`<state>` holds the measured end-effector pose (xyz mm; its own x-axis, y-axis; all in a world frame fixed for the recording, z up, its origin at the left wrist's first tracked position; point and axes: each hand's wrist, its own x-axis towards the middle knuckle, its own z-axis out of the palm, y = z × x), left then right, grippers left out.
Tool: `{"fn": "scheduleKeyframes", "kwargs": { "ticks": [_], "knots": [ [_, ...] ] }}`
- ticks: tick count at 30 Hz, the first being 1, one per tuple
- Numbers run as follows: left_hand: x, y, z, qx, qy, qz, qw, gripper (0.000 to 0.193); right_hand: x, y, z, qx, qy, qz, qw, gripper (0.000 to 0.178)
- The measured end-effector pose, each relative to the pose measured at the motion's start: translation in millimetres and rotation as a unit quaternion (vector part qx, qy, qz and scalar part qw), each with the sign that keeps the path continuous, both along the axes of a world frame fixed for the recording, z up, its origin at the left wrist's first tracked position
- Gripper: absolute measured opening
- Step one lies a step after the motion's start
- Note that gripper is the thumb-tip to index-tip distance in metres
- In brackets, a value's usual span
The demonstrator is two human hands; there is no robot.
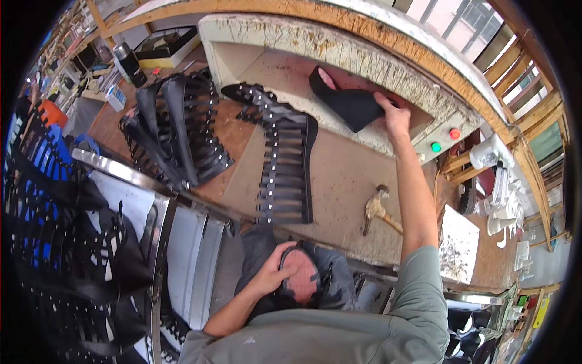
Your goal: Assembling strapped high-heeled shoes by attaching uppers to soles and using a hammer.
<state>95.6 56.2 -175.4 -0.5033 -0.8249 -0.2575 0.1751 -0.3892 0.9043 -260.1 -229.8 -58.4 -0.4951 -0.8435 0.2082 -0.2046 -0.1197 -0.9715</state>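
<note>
My right hand (397, 118) reaches forward and grips one end of a black wedge shoe sole (347, 104), thumb on top. The sole lies tilted inside the opening of a white box (273, 36), and a pink patch shows at its far left end. Over my lap, my left hand (273, 272) is closed around a black shoe with a pink bottom (303, 282), its thumb lying on the pink face. Most of that shoe's black part is hidden. A black strappy studded boot upper (285, 167) lies on the bench between my hands and the box.
A hammer (379, 209) rests on the bench (339, 176) to the right. More strappy black uppers (176, 127) are piled at left, with others hanging on a metal rack (121, 167). Red and green lights (445, 140) sit on the box's right side. A stained white sheet (459, 246) lies far right.
</note>
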Motion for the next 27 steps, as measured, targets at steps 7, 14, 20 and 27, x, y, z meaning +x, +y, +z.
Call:
{"fn": "scheduleKeyframes", "kwargs": {
  "ticks": [7,14,20,27],
  "knots": [
    [-9,14,21,-0.124,-0.038,-0.041,0.991,0.057,41,218,10,-0.074,0.017,0.024,0.997,0.048],
    [1,44,67,-0.235,-0.101,0.063,0.965,0.058,100,306,-35,-0.122,0.337,0.020,0.934,0.082],
    [-5,59,147,-0.227,-0.029,0.222,0.948,0.061,138,416,-3,-0.135,0.221,0.222,0.940,0.086],
    [-32,62,187,-0.306,0.179,0.046,0.934,0.064,119,404,13,-0.106,0.297,-0.026,0.949,0.052]
  ]
}}
